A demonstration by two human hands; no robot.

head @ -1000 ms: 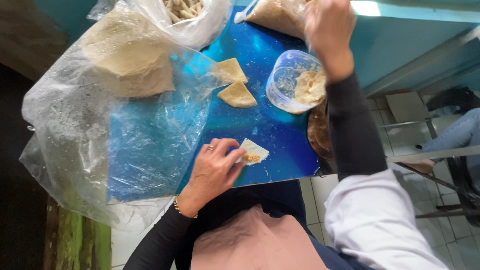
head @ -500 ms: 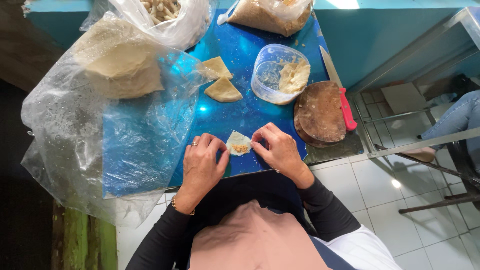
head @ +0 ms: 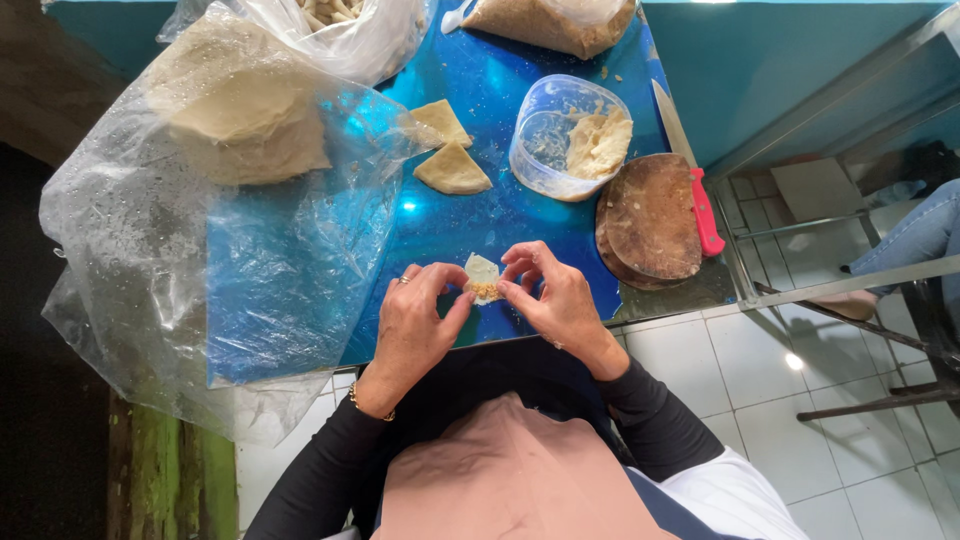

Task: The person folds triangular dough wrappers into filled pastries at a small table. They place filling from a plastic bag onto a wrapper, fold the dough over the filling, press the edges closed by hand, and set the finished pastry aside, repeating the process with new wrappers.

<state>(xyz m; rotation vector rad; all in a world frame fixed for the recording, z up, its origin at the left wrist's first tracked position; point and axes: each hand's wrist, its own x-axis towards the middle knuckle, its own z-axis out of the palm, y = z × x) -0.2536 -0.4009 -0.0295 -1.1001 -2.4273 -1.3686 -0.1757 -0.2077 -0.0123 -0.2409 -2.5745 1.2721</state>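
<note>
My left hand and my right hand both pinch a small pale dough wrapper with brown filling on it, just above the near edge of the blue table. Two folded dough triangles lie further up the table. A clear plastic tub with pale filling stands to the right of them.
A large clear plastic sheet covers the table's left side, with a stack of dough wrappers under it. A round wooden board and a red-handled knife lie at the right edge. Bags sit at the far end. A tiled floor lies below.
A second ago my right hand was stretched up to the bag at the far end. It has come back to the wrapper, and both hands now pinch and lift it.
</note>
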